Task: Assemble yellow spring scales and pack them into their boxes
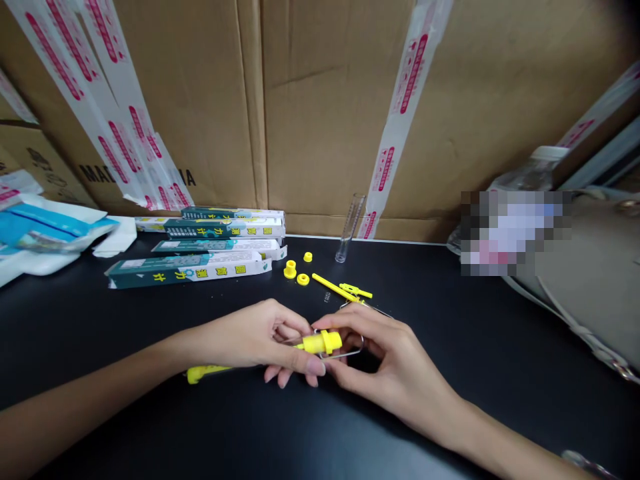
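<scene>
My left hand (250, 333) is closed around a tubular spring scale, whose yellow cap (323, 343) sticks out past the thumb and whose yellow other end (200, 373) shows beneath the wrist. Most of its tube is hidden by the palm and fingers. My right hand (400, 353) pinches a bent metal wire loop (357, 348) against the cap; I cannot tell whether the wire's ends sit in it. Just beyond the hands lie a yellow rod (333, 287), a yellow flat piece (356, 291), a small spring (327, 297) and yellow caps (290, 269).
A clear tube (349, 230) stands upright behind the yellow parts. Several printed spring scale boxes (190, 268) lie at the back left, near a blue and white package (45, 230). At the right are a plastic bottle (525, 175) and a beige bag (590, 267). Cardboard (320, 120) walls the back.
</scene>
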`<state>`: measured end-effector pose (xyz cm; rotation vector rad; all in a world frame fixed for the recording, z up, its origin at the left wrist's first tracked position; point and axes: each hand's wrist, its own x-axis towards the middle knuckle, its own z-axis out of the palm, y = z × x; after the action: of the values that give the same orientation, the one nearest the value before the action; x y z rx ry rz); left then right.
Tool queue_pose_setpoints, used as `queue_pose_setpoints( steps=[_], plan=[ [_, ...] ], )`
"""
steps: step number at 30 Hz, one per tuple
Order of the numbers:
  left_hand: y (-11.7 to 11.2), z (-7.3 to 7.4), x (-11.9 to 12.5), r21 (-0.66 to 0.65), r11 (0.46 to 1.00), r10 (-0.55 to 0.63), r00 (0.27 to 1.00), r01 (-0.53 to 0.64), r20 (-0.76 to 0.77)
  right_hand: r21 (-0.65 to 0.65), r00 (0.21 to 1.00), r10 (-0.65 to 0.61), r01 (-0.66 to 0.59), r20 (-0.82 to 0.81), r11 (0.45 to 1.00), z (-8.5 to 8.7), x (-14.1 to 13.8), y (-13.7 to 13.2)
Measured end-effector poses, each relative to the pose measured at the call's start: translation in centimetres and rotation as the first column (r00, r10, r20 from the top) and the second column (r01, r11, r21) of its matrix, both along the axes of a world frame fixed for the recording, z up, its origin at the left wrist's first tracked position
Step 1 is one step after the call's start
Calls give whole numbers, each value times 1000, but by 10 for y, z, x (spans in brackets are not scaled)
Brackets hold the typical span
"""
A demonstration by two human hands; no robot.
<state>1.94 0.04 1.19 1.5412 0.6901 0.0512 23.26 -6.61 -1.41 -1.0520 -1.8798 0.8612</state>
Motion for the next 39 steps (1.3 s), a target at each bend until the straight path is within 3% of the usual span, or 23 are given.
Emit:
queue_pose_setpoints(
  steps=[2,5,9,13,14,15,17,18,19,21,25,31,33,36,39],
  plan=[
    [-4,-1,1,59,998,28,999,-29,21,40,999,-8,7,34,999,0,0,1],
    [-12,-1,1,231,960,163,987,-159,2,171,988,-15,-12,154,985,0,3,3],
    [-13,4,-1,542,789,317,947,-290,45,302,955,-47,-45,292,952,1,7,2],
    [4,13,-17,605,688,413,902,-400,126,343,929,-105,-25,355,939,1,7,2],
    [9,15,-23,693,599,452,884,-402,122,346,924,-118,-17,364,938,1,7,2],
    [14,16,-31,804,464,478,869,-372,126,344,920,-127,-9,371,939,0,7,2],
    [23,17,-49,953,210,471,877,-217,96,325,918,-132,3,375,946,-1,7,2],
    [27,16,-58,986,121,446,894,-111,46,309,919,-128,7,374,951,-2,7,2],
    [30,14,-67,999,48,467,884,-18,-7,293,919,-121,7,375,956,-3,7,2],
    [35,8,-81,992,-9,546,832,124,-99,272,915,-109,-2,389,962,-5,8,2],
    [43,-5,-94,976,-23,600,783,218,-161,305,884,-107,-42,454,951,-7,10,-1],
    [46,-17,-93,982,-52,618,779,179,-110,358,860,-102,-98,501,929,-6,12,1],
    [47,-20,-93,990,-7,630,769,139,-103,361,850,-95,-117,517,925,-5,13,2],
    [48,-19,-91,993,116,635,768,19,-89,380,839,-111,-120,533,917,-3,14,2],
    [44,-5,-85,970,207,642,766,-126,-38,428,851,-127,-122,509,896,3,14,0]
  ],
)
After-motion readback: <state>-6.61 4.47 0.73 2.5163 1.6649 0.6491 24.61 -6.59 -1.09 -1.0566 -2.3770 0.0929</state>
